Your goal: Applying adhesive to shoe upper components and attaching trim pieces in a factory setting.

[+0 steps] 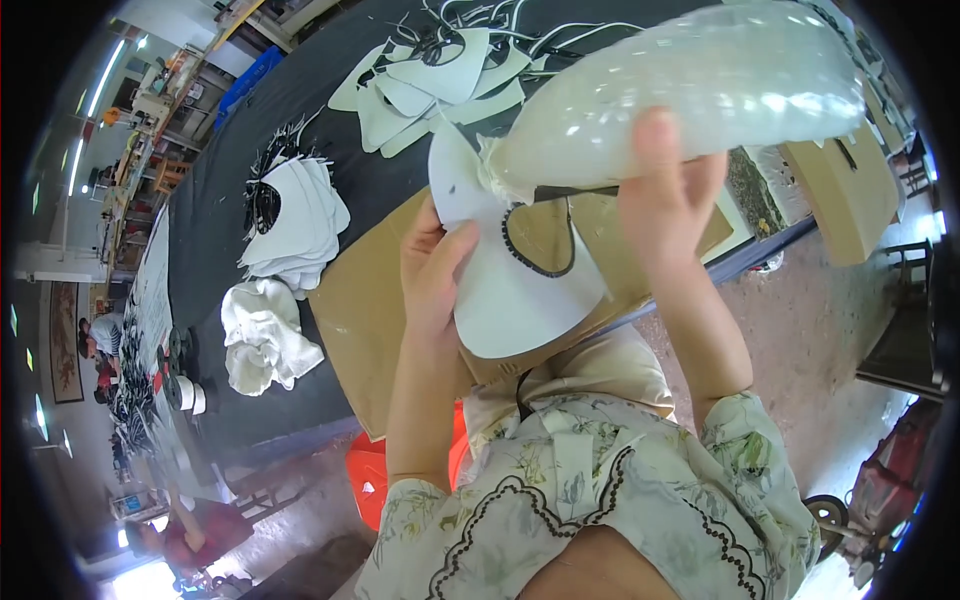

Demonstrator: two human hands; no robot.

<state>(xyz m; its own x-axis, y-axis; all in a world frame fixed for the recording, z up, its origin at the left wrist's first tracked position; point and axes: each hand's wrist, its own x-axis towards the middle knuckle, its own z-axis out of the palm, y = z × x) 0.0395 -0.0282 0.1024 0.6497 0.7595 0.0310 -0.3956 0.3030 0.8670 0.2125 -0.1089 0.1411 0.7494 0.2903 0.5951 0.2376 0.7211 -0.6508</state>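
My left hand [435,265] pinches a white, flat, curved collar-shaped piece [520,310] by its left edge. A dark beaded-looking trim runs along the piece's round cut-out. Tilted over it is a large translucent plastic bottle [690,85] with a whitish, crumpled-looking neck. My right hand [670,185] grips this bottle from below, thumb on the near side. The bottle's neck end is close to the upper part of the white piece; I cannot tell whether they touch. Under both lies a brown cardboard sheet [375,310].
Stacked white pieces with black edging [300,215] and a looser pile of white pieces [440,80] lie on the dark table [210,240]. A crumpled white cloth [265,335] is at the left. Below the table edge is a red stool [368,480]. A person in red [205,540] is at lower left.
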